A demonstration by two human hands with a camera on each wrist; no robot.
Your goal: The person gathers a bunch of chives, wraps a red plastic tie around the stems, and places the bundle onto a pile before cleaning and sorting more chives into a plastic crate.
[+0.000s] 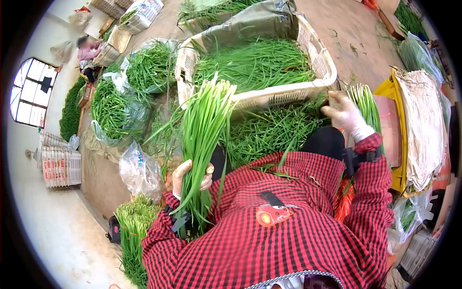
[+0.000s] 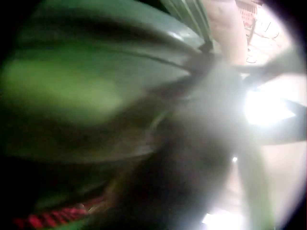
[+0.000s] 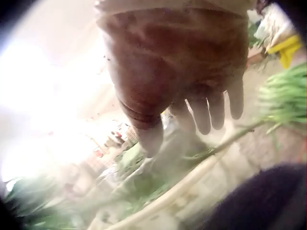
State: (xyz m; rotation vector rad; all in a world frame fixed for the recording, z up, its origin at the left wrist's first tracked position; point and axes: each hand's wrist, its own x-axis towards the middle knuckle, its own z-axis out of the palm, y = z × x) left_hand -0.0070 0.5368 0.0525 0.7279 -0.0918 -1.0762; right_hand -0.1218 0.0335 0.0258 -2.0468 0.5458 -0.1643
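My gloved left hand (image 1: 191, 177) grips a thick bunch of garlic chives (image 1: 204, 125), pale stem ends up and leaves drooping over the wrist. Blurred green leaves (image 2: 72, 96) fill most of the left wrist view. My gloved right hand (image 1: 347, 115) is off to the right with nothing in it, near the right front corner of a white plastic basket (image 1: 284, 91). In the right wrist view, the fingers of the right hand (image 3: 177, 72) are spread and point down. Beside that hand stands another bunch of chives (image 1: 364, 106), pale ends up. Loose chives (image 1: 255, 62) lie inside the basket.
Loose chives (image 1: 274, 127) pile up between the basket and my knees. Bagged greens (image 1: 115, 106) and a clear plastic bag (image 1: 139, 171) are on the left, with standing bundles (image 1: 137, 216) nearer me. A yellow crate (image 1: 398, 178) flanks the right. A person (image 1: 89, 53) sits far left.
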